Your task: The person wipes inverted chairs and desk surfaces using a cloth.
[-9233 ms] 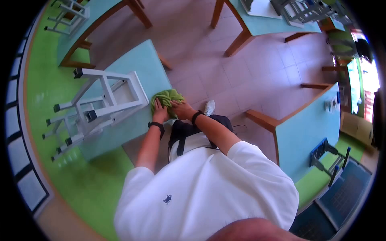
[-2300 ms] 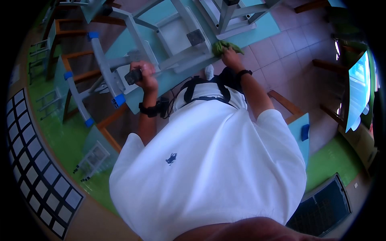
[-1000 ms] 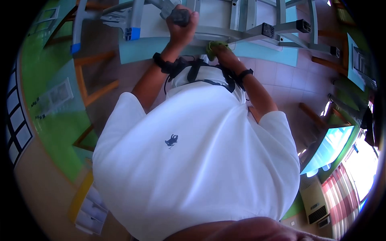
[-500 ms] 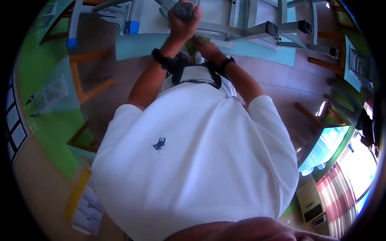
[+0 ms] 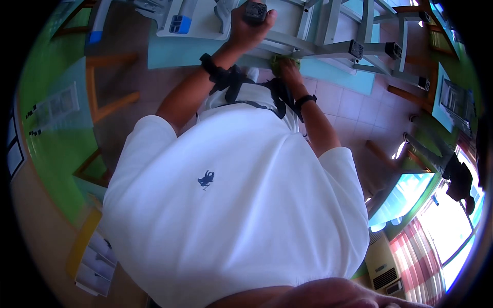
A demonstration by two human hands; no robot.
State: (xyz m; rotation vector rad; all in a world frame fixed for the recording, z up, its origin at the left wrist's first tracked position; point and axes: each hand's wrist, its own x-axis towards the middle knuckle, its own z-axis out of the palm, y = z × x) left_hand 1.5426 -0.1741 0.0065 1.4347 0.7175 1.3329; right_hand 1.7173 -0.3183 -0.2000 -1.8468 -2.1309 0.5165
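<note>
My left hand (image 5: 247, 35) is wrapped round a grey chair leg (image 5: 255, 14), whose dark foot points up at me. The leg belongs to grey metal-framed furniture (image 5: 287, 41) lying on a pale blue tabletop (image 5: 177, 54). Lower and to the right, my right hand (image 5: 292, 76) is closed on a bunched green cloth (image 5: 278, 65), held close to a grey bar of the frame. I cannot tell how firmly the cloth touches the bar. Black bands circle both wrists.
More grey legs with black feet (image 5: 393, 50) stick out to the right. Another grey piece with a blue end cap (image 5: 181, 24) lies at left. Wooden-legged tables (image 5: 115, 105) stand on the left, and a bright screen (image 5: 403, 197) is at right.
My right hand has moved right along the frame with the green cloth, away from my left hand. My left hand keeps its hold on the leg; the view has shifted slightly.
</note>
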